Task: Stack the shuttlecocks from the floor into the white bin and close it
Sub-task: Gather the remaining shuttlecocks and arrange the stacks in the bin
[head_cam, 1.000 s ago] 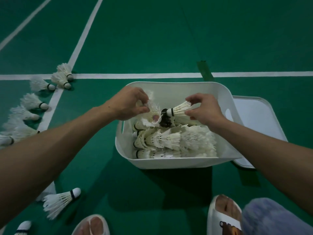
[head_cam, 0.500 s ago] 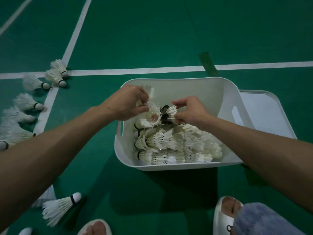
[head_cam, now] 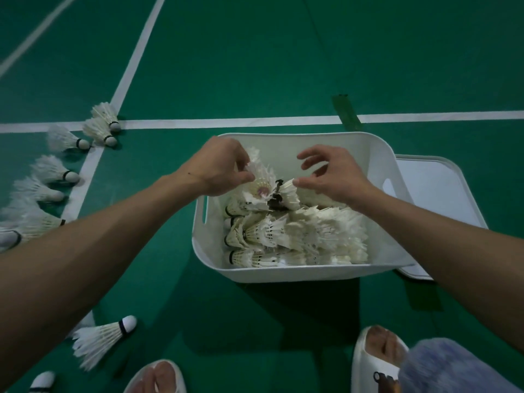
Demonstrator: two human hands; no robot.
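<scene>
A white bin [head_cam: 286,270] stands on the green court floor, holding rows of stacked white shuttlecocks [head_cam: 297,236]. Over its far left corner my left hand [head_cam: 218,168] pinches a shuttlecock [head_cam: 262,180] by its feathers, open end toward me. My right hand [head_cam: 334,174] hovers just right of it with fingers spread and nothing held; its thumb tip is close to a shuttlecock [head_cam: 289,191] lying on top of the stack. The bin's white lid [head_cam: 436,194] lies flat on the floor to the right, partly under the bin.
Several loose shuttlecocks [head_cam: 56,171] lie in a line on the floor at the left, along a white court line. One more shuttlecock [head_cam: 99,338] lies near my left foot. My feet in white slippers [head_cam: 377,361] are at the bottom edge.
My right hand has let go of the shuttlecock it was placing, which now lies on the stack, and has lifted with fingers spread. My left hand still pinches its shuttlecock.
</scene>
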